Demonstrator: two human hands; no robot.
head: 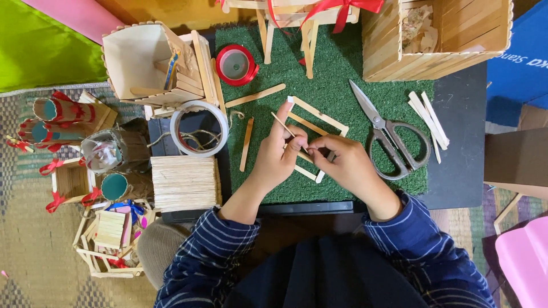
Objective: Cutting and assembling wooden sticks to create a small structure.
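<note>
Left hand (277, 157) pinches a thin pale wooden stick (283, 126) between thumb and forefinger, fingers closed on it, stick angled up-left from the grip; right hand (345, 162) has its fingers closed on the lower edge of a flat rectangular frame of pale craft sticks (319, 117) lying on the green artificial-grass mat (342, 80). Risks, as a judgement — the thin stick could snap or slip if pinched too hard near its end, and the frame looks lightly joined, so pressing or twisting one corner could pull a joint apart or skew the rectangle; the tufted mat gives an uneven bed, so a piece may sit crooked. Open steel scissors with grey handles (388, 137) lie just right of the right hand, near enough to get knocked. The frame looks light, thin, unpainted, open in the middle, with one inner bar. Loose craft sticks (246, 144) lie left of it on the mat — a stacked block of sticks (185, 182) and a white tape roll (200, 128) sit further left on the worktop.
</note>
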